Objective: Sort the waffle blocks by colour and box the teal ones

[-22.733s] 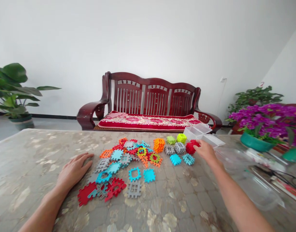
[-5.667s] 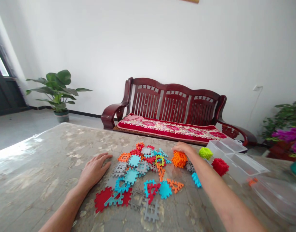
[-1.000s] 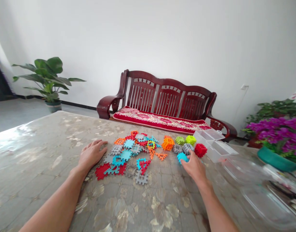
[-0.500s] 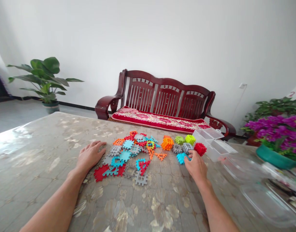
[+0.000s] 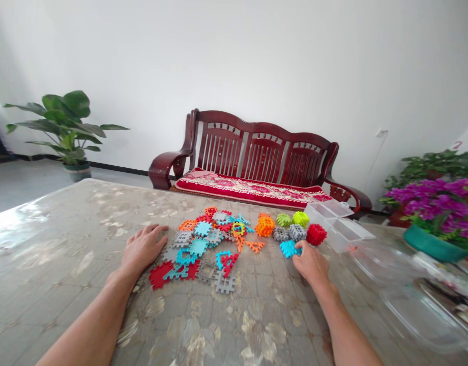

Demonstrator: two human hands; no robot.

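A scatter of flat interlocking plastic tiles (image 5: 203, 244), red, grey, teal and orange, lies on the patterned table (image 5: 66, 254). My left hand (image 5: 142, 248) rests flat and open at the pile's left edge. To the right stand built cubes: orange (image 5: 265, 225), two lime (image 5: 293, 219), two grey (image 5: 289, 234), red (image 5: 316, 234) and teal (image 5: 288, 248). My right hand (image 5: 312, 263) is beside the teal cube, fingers curled, fingertips touching it.
A clear compartment box (image 5: 339, 223) stands open behind the red cube. A clear plastic lid or tub (image 5: 417, 300) lies at the right. Purple flowers in a teal pot (image 5: 436, 223) sit at the far right. A wooden bench (image 5: 257, 168) stands beyond the table.
My right hand has drawn slightly back and right beside the teal cube. The left hand has stayed flat by the tiles. The view has shifted a little.
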